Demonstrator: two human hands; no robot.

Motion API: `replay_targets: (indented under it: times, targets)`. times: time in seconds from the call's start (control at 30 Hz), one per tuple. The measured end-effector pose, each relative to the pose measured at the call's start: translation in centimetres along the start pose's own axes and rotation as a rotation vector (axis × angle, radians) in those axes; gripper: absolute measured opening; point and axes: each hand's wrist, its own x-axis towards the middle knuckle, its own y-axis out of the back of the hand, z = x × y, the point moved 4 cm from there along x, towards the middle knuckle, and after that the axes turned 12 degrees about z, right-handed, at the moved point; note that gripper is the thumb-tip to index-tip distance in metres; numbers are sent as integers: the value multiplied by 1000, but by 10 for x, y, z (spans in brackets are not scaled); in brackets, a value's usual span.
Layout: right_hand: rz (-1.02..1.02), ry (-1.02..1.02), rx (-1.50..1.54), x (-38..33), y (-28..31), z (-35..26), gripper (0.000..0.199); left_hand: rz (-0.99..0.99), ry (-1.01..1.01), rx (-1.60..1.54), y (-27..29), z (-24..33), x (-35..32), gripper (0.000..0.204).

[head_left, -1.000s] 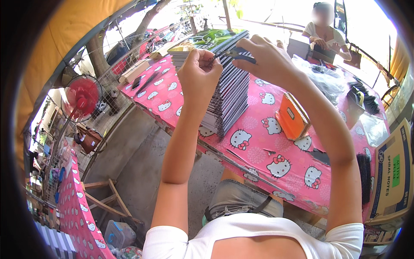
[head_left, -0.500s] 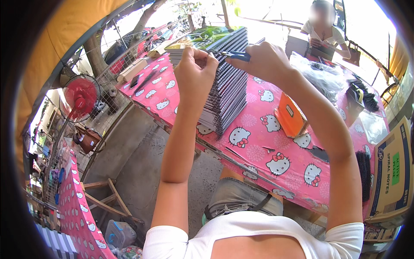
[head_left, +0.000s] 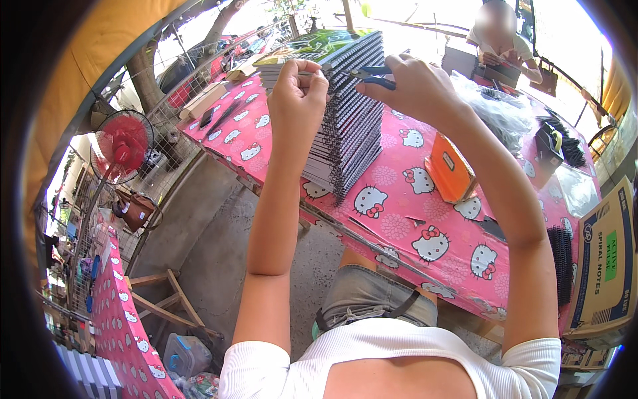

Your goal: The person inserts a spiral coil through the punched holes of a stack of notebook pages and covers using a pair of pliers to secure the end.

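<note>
A tall stack of spiral notebooks (head_left: 359, 123) stands on the table, its black coil spines turned toward me and a green cover on top. At the near left corner of the top, my left hand (head_left: 297, 90) is closed in a pinch; what its fingertips hold is too small to make out. My right hand (head_left: 419, 90) grips pliers (head_left: 380, 82) with blue handles spread apart. Their jaws are just right of my left fingertips, in front of the upper coils.
Pink patterned cloth covers the table (head_left: 392, 226). On it are an orange block-like object (head_left: 452, 169), a clear plastic bag (head_left: 495, 116) and black coils (head_left: 559, 266). A cardboard box (head_left: 601, 259) stands at right. Across the table sits another person (head_left: 498, 46). A red fan (head_left: 123, 146) is at left.
The pliers have shifted right, away from my left fingertips, and their handles have spread. My left hand stays pinched near the stack's corner. The other person's hands have moved.
</note>
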Motion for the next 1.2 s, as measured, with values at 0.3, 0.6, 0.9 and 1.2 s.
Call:
replay_targets:
  times: [0.3, 0.6, 0.9, 1.2]
  targets:
    - [-18, 9, 9, 5, -8, -1, 64, -6, -65, 58, 0, 0, 4, 14]
    - [-141, -75, 22, -4, -6, 0, 65, 3, -79, 129, 5, -5, 5, 16]
    - [-82, -57, 47, -4, -15, 1, 66, 1, -146, 180, 2, 6, 1, 24]
    - [-119, -70, 28, -8, -16, -2, 67, -22, -48, 201, 5, -13, 8, 31]
